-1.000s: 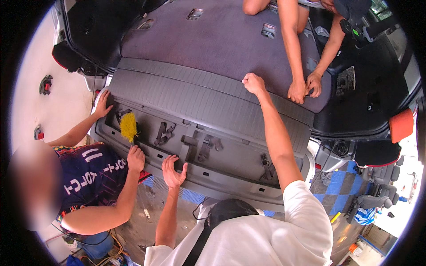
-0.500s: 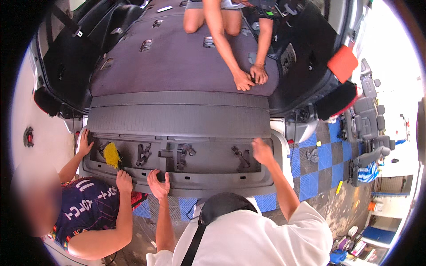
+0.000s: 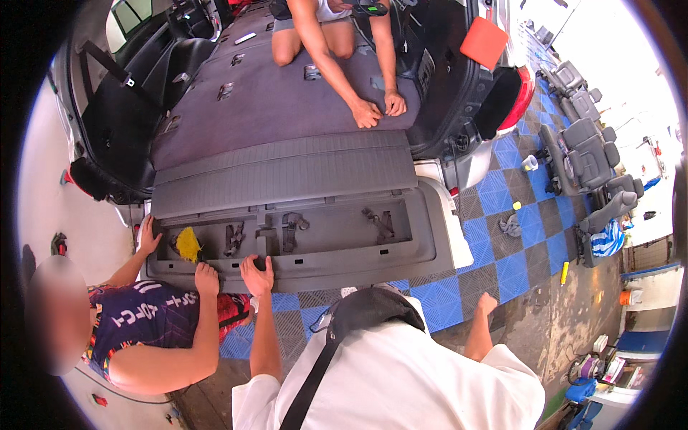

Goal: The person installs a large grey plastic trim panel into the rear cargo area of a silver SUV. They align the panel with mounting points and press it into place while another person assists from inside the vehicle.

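My left hand (image 3: 258, 274) rests with fingers apart on the front lip of a dark grey plastic storage tray (image 3: 430, 254) at the car's open rear. The tray holds several black straps (image 3: 290, 231) beneath a ribbed flap (image 3: 301, 161) raised along its back. My right hand (image 3: 486, 304) hangs low, right of the tray, fingers curled; whether it holds anything is hidden. Left of my left hand, a co-worker's hand (image 3: 206, 278) holds a yellow-bristled brush (image 3: 188, 245) in the tray; their other hand (image 3: 147, 239) rests on its left end.
Another person (image 3: 319, 50) kneels on the grey carpeted car floor (image 3: 208, 122), both hands near its right rear corner. Removed seats (image 3: 577, 154) stand at the right on blue-and-black tiles (image 3: 487, 236). A red-orange pad (image 3: 484, 41) shows at the car's right side; the co-worker (image 3: 147, 337) is at my left.
My right hand has moved from high over the flap down and to the right, off the tray. My left hand stays on the lip. The view has turned, showing more seats and floor.
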`<state>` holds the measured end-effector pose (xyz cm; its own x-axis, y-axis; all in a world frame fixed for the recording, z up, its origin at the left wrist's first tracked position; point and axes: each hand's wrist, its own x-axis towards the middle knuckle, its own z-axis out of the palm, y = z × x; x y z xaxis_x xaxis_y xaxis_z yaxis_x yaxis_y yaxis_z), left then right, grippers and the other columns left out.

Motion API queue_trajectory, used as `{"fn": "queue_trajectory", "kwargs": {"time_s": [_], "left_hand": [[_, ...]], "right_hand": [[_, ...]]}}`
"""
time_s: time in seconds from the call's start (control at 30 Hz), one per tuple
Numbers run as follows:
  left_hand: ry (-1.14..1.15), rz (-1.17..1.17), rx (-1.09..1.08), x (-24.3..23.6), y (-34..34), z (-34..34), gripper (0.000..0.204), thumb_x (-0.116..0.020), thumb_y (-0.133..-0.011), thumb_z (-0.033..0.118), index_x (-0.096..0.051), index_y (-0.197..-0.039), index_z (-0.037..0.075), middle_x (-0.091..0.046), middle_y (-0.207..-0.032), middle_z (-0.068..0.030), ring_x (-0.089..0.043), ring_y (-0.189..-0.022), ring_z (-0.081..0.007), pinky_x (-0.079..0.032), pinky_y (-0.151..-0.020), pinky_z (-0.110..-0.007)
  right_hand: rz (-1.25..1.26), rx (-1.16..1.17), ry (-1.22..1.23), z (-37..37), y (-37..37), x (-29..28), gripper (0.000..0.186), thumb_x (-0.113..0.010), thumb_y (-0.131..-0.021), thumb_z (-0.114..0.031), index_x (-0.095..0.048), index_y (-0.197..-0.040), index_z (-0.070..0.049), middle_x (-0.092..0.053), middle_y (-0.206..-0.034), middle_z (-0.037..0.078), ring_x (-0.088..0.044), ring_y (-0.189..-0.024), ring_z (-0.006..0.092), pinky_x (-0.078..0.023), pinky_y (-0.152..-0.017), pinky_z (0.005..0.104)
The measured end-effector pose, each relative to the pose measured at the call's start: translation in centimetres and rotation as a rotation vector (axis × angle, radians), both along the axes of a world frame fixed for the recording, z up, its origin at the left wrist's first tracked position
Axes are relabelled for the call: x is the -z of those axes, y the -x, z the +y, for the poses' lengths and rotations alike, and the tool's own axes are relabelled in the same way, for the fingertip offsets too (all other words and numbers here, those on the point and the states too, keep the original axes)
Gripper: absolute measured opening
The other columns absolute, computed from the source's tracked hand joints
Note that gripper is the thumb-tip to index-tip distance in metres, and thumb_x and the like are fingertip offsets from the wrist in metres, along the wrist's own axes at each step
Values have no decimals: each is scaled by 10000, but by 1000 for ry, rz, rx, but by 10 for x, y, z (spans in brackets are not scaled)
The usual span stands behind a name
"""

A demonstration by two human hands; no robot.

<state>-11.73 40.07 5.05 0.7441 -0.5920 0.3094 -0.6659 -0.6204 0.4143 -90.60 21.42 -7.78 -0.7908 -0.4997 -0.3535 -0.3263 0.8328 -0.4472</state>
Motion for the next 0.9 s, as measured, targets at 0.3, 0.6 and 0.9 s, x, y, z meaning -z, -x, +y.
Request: {"fn": "queue_trajectory", "kwargs": {"time_s": [0.3, 0.6, 0.9], "left_hand": [[-16, -21, 27, 6, -4, 4, 446, -811, -899, 379, -659, -1097, 9, -685, -1104, -209, -611, -1114, -437, -486, -1015, -530], [41, -91, 116, 21, -9, 18, 537, -836, -881, 404, -636, -1214, 34, -687, -1216, -205, -600, -1233, -445, -463, -1097, -536], [143, -47, 216, -29, 22, -14, 473, -852, -857, 392, -701, -1141, 44, -697, -1277, -198, -632, -1223, -421, -476, -1090, -510]], "right_hand": [[404, -886, 725, -78, -226, -102, 338, -731, -877, -164, -726, -1191, -39, -689, -1302, 214, -627, -1236, 402, -413, -1063, 576], [382, -1656, 444, -83, -368, -120, 875, -684, -942, -641, -533, -1525, -6, -484, -1585, 259, -347, -1549, 408, -236, -1213, 610], [202, -1678, 675, -80, -365, -125, 588, -738, -971, -453, -618, -1348, -18, -535, -1516, 211, -429, -1469, 398, -314, -1168, 626]]}}
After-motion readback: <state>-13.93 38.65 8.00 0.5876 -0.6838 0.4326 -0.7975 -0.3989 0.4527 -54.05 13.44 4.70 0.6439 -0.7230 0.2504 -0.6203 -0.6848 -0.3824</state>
